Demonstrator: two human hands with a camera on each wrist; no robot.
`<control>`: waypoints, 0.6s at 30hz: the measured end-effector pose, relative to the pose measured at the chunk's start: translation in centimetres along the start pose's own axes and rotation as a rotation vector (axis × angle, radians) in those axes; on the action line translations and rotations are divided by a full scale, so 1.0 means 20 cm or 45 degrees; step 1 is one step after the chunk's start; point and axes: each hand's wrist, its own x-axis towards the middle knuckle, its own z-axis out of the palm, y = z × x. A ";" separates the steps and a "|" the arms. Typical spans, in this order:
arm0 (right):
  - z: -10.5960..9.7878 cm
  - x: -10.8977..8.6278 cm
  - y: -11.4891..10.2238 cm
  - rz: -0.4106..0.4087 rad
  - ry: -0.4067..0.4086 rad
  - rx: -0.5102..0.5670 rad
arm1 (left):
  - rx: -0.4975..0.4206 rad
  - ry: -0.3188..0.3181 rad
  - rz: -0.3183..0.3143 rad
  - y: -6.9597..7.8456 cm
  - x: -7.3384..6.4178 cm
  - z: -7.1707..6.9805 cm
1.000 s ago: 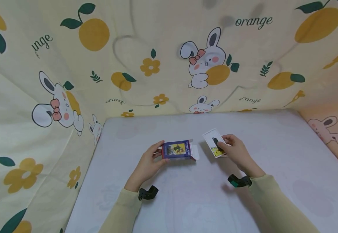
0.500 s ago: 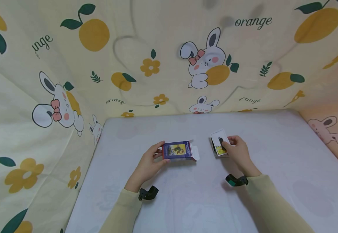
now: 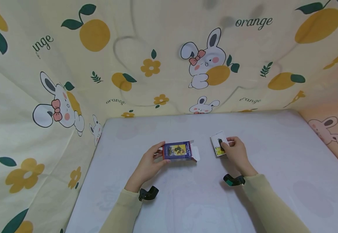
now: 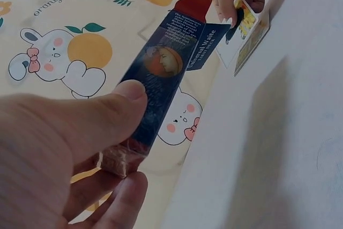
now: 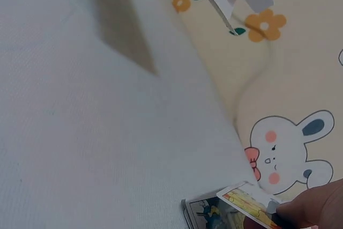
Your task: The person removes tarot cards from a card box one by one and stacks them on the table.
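My left hand (image 3: 145, 166) grips a small blue and red tarot card box (image 3: 177, 150) by its left end, thumb along the near side and fingers behind. The box is held up above the table, its end flap (image 4: 206, 46) standing open toward the right. My right hand (image 3: 238, 154) pinches a picture card (image 3: 218, 142) with a black figure and yellow at its bottom, thumb on its face. Under that card lies a pile of cards (image 5: 201, 217); in the right wrist view the held card slants across it. Most of the pile is hidden by the card and fingers.
A white-covered table (image 3: 186, 197) spreads below both hands. Cloth printed with rabbits and oranges (image 3: 157, 38) rises at the back and both sides. A dark wrist camera (image 3: 148, 193) sits on the left wrist, another camera (image 3: 233, 180) on the right.
My right hand has turned the card from a leftward tilt, moving it right and down over the pile so their edges nearly line up. The left hand and box have stayed almost still.
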 end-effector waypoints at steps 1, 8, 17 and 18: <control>0.00 0.00 0.00 0.004 -0.004 0.001 | 0.000 0.001 0.000 0.00 0.00 0.00; 0.01 0.00 0.00 -0.018 0.021 -0.027 | -0.006 0.001 0.004 0.00 0.00 0.00; 0.02 0.00 0.01 -0.042 0.045 -0.068 | 0.000 -0.007 0.012 0.01 0.00 0.00; 0.02 0.01 0.01 -0.045 0.048 -0.074 | 0.004 -0.008 0.012 0.01 0.00 0.00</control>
